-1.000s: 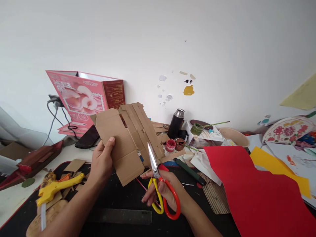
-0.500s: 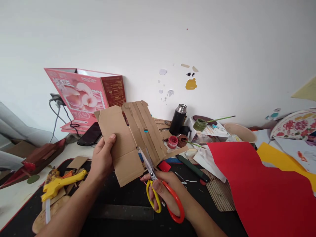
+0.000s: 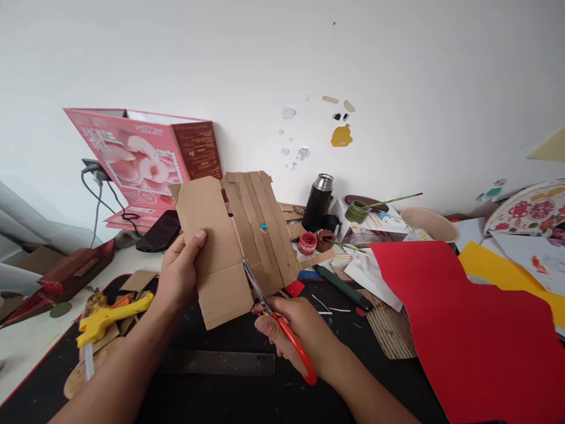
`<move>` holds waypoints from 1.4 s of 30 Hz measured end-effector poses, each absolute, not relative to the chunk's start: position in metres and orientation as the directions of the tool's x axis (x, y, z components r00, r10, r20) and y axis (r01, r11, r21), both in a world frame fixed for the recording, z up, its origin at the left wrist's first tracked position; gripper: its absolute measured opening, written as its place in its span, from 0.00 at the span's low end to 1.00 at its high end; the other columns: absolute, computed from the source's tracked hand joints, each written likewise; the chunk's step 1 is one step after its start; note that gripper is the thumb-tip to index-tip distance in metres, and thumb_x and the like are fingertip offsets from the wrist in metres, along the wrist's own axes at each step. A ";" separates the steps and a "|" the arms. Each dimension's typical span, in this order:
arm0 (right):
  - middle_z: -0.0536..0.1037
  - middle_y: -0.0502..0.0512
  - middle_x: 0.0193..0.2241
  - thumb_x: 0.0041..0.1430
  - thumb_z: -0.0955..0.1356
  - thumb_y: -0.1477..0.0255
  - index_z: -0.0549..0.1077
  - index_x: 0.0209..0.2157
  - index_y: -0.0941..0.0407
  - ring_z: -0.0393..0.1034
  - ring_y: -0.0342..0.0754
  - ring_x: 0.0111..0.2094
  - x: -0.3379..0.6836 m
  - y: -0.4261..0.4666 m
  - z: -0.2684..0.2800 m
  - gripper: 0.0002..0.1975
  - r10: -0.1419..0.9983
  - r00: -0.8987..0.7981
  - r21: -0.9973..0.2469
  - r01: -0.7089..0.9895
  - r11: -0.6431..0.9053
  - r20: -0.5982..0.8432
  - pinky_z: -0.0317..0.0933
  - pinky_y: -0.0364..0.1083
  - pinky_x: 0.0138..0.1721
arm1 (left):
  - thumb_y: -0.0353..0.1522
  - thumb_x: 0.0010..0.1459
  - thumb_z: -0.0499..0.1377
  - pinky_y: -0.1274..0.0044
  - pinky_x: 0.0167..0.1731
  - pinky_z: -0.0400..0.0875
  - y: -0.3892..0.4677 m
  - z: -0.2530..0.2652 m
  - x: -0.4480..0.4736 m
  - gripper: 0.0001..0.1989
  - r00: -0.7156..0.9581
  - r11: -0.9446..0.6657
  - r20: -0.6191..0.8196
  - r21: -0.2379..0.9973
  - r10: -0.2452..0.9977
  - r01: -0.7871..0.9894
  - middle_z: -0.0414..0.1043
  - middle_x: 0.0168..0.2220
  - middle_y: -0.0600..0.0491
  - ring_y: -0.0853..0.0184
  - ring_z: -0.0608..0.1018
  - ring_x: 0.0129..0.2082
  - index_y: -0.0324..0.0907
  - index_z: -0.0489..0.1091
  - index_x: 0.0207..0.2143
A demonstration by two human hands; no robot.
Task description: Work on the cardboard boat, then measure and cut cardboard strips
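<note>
Here, both hands (image 3: 179,271) grip — cardboard (image 3: 220,259) left, scissors (image 3: 291,337) right.

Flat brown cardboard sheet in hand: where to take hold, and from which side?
Left edge, mid-height, coming from the left, I'd say. The flat brown cardboard sheet is thin and raised, so it suits a pinch across both faces, as the left grip has it. Avoid the slit right of that, where the orange-handled metal scissors in the right grip point.
</note>
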State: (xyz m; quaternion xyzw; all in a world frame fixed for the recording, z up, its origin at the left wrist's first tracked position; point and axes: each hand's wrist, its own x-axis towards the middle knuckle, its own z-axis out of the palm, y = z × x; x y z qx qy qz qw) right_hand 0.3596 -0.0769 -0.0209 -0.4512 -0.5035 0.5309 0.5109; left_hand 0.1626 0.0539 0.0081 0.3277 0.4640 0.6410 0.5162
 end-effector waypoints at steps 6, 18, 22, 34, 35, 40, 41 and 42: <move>0.76 0.50 0.22 0.70 0.72 0.57 0.85 0.43 0.52 0.65 0.44 0.16 0.357 -0.078 -0.028 0.14 0.990 -0.125 -0.983 0.162 0.092 0.072 0.56 0.41 0.18 | 0.41 0.45 0.76 0.79 0.26 0.74 0.043 0.011 0.161 0.13 -0.257 -0.219 0.169 0.959 0.952 -0.181 0.80 0.31 0.53 0.62 0.76 0.32 0.45 0.79 0.28; 0.78 0.52 0.29 0.69 0.72 0.56 0.80 0.39 0.52 0.70 0.45 0.22 0.354 -0.078 -0.026 0.14 0.989 -0.106 -0.954 0.273 0.126 0.100 0.61 0.42 0.25 | 0.40 0.46 0.76 0.78 0.26 0.69 0.029 0.005 0.163 0.14 -0.195 -0.210 0.165 0.948 0.967 -0.240 0.73 0.28 0.52 0.63 0.73 0.31 0.45 0.76 0.26; 0.76 0.51 0.27 0.69 0.71 0.52 0.77 0.39 0.53 0.71 0.46 0.23 0.352 -0.079 -0.026 0.18 0.991 -0.126 -0.940 0.328 0.092 0.053 0.63 0.43 0.26 | 0.49 0.43 0.75 0.74 0.28 0.74 0.032 0.006 0.164 0.21 -0.163 -0.157 0.128 0.971 0.978 -0.181 0.78 0.32 0.52 0.59 0.77 0.33 0.46 0.76 0.30; 0.70 0.46 0.20 0.70 0.68 0.46 0.72 0.37 0.53 0.67 0.44 0.17 0.347 -0.079 -0.029 0.23 0.986 -0.153 -0.969 0.247 -0.021 -0.061 0.58 0.41 0.20 | 0.53 0.41 0.75 0.75 0.27 0.73 0.037 0.009 0.162 0.25 -0.149 -0.101 0.082 0.987 0.985 -0.128 0.78 0.30 0.52 0.60 0.77 0.30 0.44 0.77 0.31; 0.69 0.45 0.19 0.71 0.66 0.45 0.72 0.38 0.53 0.66 0.44 0.16 0.346 -0.080 -0.030 0.24 0.981 -0.174 -0.975 0.217 -0.051 -0.090 0.58 0.41 0.19 | 0.53 0.40 0.75 0.74 0.26 0.73 0.038 0.011 0.162 0.26 -0.141 -0.067 0.048 0.989 0.989 -0.131 0.77 0.29 0.52 0.59 0.78 0.30 0.44 0.77 0.32; 0.69 0.45 0.19 0.69 0.69 0.47 0.71 0.36 0.53 0.65 0.43 0.16 0.346 -0.081 -0.029 0.23 0.980 -0.188 -0.963 0.268 -0.005 -0.057 0.55 0.41 0.19 | 0.49 0.37 0.75 0.77 0.19 0.67 0.041 0.020 0.161 0.25 -0.204 0.022 -0.059 0.984 0.977 -0.178 0.74 0.25 0.55 0.65 0.73 0.22 0.44 0.77 0.33; 0.69 0.45 0.19 0.69 0.69 0.47 0.71 0.36 0.53 0.66 0.43 0.16 0.346 -0.081 -0.029 0.23 0.982 -0.186 -0.959 0.285 0.011 -0.044 0.54 0.41 0.20 | 0.48 0.37 0.74 0.78 0.18 0.65 0.041 0.021 0.162 0.23 -0.225 0.028 -0.070 0.982 0.972 -0.185 0.74 0.25 0.56 0.66 0.72 0.21 0.44 0.77 0.32; 0.69 0.45 0.18 0.69 0.69 0.47 0.70 0.35 0.53 0.66 0.43 0.16 0.347 -0.081 -0.028 0.23 0.982 -0.183 -0.956 0.292 0.019 -0.037 0.54 0.42 0.20 | 0.46 0.38 0.74 0.78 0.18 0.64 0.041 0.021 0.163 0.22 -0.243 0.033 -0.079 0.981 0.967 -0.190 0.73 0.24 0.56 0.67 0.71 0.20 0.44 0.77 0.32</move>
